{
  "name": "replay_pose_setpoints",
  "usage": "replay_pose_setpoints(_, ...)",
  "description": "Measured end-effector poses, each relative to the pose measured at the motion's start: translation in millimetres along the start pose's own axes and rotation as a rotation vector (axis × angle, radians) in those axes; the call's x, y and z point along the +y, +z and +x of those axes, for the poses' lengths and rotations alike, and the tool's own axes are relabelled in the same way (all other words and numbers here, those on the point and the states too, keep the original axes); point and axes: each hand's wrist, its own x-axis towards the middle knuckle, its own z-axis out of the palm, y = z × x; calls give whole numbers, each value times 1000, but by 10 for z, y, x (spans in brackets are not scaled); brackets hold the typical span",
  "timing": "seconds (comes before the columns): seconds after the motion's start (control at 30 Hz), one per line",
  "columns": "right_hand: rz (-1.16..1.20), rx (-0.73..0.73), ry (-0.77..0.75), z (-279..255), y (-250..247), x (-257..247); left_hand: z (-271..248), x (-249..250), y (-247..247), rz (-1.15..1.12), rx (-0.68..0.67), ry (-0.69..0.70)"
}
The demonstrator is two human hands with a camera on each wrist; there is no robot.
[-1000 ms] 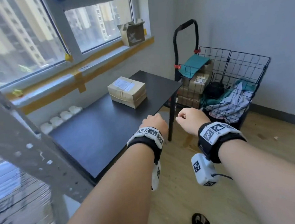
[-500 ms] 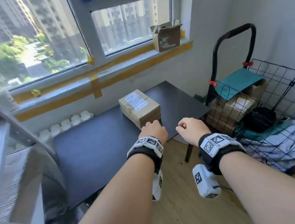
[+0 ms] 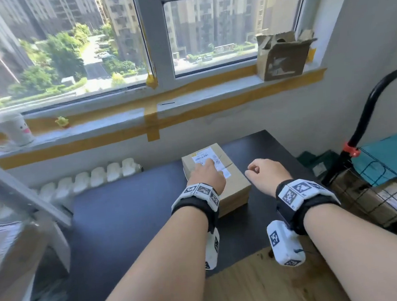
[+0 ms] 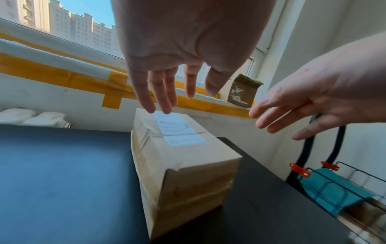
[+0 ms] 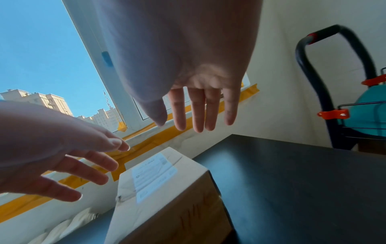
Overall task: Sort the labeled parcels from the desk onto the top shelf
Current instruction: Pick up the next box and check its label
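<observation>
Head view shows both hands, left hand (image 3: 207, 177) and right hand (image 3: 268, 175), spread open and empty above the labelled brown cardboard parcel (image 3: 229, 183) near the black desk's (image 3: 126, 216) far right corner.

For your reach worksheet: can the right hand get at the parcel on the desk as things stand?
Probably yes. The right hand is open, beside the parcel, and nothing lies between them on the desk; the left hand is over the parcel's top.

- Taped brown cardboard parcel (image 3: 215, 175), closed, lies flat on the black desk (image 3: 118, 229) toward its far right part.
- White shipping label (image 3: 209, 162) faces up on its top.
</observation>
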Motion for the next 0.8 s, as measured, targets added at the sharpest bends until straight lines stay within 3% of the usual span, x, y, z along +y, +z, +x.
replay_pose_setpoints(0.17, 8, -27, -23, 670, 49, -120, 552, -94, -90, -34, 46, -88)
replay_pose_setpoints(0.5, 4, -229, -5, 1348, 374, -32, 959, -245, 118, -125, 68, -322)
replay_pose_setpoints(0.63, 22, -325, -29, 1566, 469, -56, 1098, -329, 208, -311, 29, -512)
replay_pose_setpoints(0.8, 75, -446, -49, 1710, 641, -48, 1188, -432, 312, -511, 7, -655)
